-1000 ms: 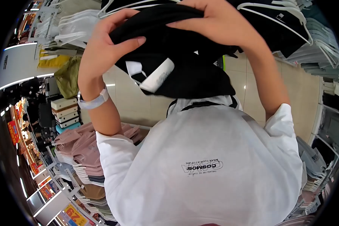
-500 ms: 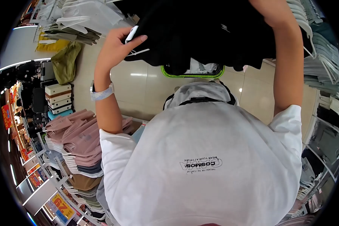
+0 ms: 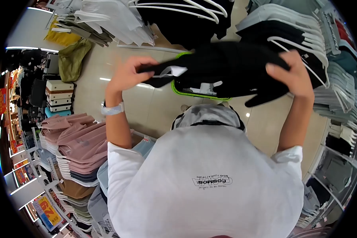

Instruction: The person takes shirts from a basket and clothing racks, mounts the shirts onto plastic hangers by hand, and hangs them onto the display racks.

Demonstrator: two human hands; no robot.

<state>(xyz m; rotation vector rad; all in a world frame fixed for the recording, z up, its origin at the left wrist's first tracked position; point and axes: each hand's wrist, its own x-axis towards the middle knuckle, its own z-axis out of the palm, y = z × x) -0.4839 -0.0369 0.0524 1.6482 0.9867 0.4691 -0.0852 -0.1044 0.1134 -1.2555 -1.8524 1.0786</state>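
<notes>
A black garment [image 3: 230, 67] is stretched between my two hands, bunched and partly blurred by motion. My left hand [image 3: 133, 73] grips its left end, near a white tag [image 3: 173, 71] on the cloth. My right hand [image 3: 291, 75] is closed on the right end, thumb in front. Beneath the garment, a basket with a bright green rim [image 3: 194, 94] stands on the floor, partly hidden, with something white inside.
Black clothes on white hangers [image 3: 186, 23] hang ahead. To the right is a rack of grey and dark garments [image 3: 341, 83]. Pink shirts [image 3: 83, 141] hang at the left, below stacked cases [image 3: 59, 95]. An olive bag [image 3: 73, 59] is at upper left.
The black garment, spread high in front half a second ago, is lower and gathered into a narrow band. Both hands have come down, and more of the basket and the racks ahead shows.
</notes>
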